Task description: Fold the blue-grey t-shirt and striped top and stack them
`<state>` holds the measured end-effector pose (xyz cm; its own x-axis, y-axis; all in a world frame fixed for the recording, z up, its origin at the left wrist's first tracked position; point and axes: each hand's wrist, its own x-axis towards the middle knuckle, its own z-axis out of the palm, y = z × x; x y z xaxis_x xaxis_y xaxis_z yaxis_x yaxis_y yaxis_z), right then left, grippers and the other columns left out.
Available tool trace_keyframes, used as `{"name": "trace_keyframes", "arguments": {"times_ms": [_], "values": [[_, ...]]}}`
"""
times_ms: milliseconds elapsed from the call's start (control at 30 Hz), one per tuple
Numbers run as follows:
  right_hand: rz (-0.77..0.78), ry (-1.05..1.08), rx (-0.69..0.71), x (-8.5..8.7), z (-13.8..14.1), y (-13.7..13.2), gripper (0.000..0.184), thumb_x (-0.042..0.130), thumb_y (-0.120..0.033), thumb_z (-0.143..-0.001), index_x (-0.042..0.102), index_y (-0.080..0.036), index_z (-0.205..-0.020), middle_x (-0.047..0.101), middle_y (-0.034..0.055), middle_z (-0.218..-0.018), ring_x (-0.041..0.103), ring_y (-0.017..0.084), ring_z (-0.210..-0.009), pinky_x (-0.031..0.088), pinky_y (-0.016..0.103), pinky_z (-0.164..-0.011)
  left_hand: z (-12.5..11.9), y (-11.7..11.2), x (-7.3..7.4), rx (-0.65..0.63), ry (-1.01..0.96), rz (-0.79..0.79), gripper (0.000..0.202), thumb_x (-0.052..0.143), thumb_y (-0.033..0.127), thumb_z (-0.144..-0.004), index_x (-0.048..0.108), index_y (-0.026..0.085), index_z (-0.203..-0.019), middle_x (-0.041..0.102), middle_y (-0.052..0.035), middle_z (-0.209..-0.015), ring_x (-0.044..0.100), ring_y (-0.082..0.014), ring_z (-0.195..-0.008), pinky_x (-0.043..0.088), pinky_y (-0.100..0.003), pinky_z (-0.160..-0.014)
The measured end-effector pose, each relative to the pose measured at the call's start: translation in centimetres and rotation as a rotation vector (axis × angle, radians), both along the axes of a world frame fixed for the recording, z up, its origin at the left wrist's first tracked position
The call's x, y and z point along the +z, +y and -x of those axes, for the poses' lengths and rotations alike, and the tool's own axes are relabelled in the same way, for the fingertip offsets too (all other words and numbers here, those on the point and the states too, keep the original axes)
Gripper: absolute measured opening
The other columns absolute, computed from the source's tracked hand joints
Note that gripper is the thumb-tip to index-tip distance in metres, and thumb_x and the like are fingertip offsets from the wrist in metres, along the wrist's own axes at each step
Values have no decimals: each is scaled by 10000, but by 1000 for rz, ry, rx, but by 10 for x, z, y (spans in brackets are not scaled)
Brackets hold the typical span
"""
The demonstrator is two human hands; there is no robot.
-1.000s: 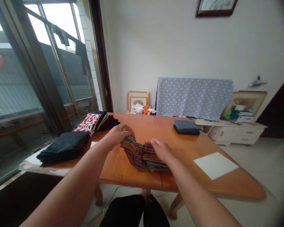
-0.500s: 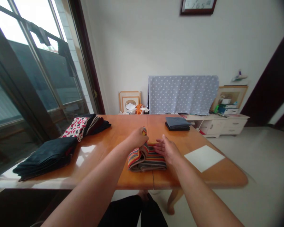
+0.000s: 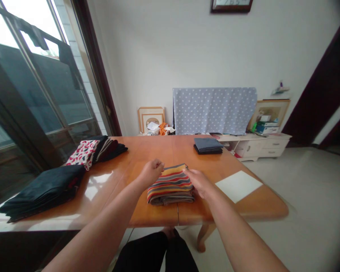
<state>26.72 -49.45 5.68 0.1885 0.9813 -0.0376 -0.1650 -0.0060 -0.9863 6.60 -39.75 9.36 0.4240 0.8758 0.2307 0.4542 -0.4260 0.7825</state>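
Observation:
A striped knitted garment (image 3: pixel 172 183) in red, yellow and grey lies folded into a thick rectangle near the table's front edge. Its brown inner layers show along the near side. My left hand (image 3: pixel 152 173) is at its far left corner, fingers curled in, with no cloth visible in them. At the right edge, my right hand (image 3: pixel 198 182) grips the garment, thumb on top near the far right corner; its other fingers are mostly hidden.
On the wooden table (image 3: pixel 147 147), dark folded clothes (image 3: pixel 45 190) and a red-patterned white cloth (image 3: pixel 83 154) lie left. A grey and black folded stack (image 3: pixel 208 145) lies at the back right, a white sheet (image 3: pixel 239 186) on the right.
The garment's raised left part has been folded over to the right and now lies flat on top. My left hand has let go and drawn left; my right hand has closed on the right edge.

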Motion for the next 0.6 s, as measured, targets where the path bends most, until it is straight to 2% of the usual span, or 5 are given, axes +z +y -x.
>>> {"name": "trace_keyframes", "arguments": {"times_ms": [67,167,400,500,600], "values": [[-10,7,22,4,3,-2,187,712,-281,-762,741,-188,-921,785,70,-918,745,240,-831,585,323,-764,7,3,-9,0,44,-78,243,522,393,-874,594,185,-770,648,-16,-702,576,-148,-630,398,-243,-567],[0,41,19,8,4,-6,243,658,-129,-692,742,-195,-911,785,60,-923,747,224,-814,587,301,-757,13,-1,-18,-37,115,-157,245,533,393,-879,627,190,-779,624,-5,-691,566,-156,-663,396,-250,-585],[89,117,71,12,-4,-15,318,630,-142,-679,730,-174,-979,778,85,-941,731,215,-787,566,280,-657,13,-36,-17,-152,126,-124,343,549,499,-913,711,212,-1005,728,-59,-947,661,-214,-862,490,-303,-754],[34,134,85,16,2,-11,294,649,-195,-699,710,-181,-987,767,64,-895,704,197,-725,544,277,-631,1,-56,-8,-223,-43,-15,499,685,559,-818,687,209,-1174,723,-88,-1129,667,-254,-1021,513,-324,-856],[-49,104,56,25,20,-5,234,635,-245,-741,696,-187,-959,748,31,-852,671,170,-712,532,258,-650,-12,-69,7,-299,-262,264,543,632,596,-856,671,188,-1212,730,-105,-1118,684,-248,-1023,543,-312,-829]]}}
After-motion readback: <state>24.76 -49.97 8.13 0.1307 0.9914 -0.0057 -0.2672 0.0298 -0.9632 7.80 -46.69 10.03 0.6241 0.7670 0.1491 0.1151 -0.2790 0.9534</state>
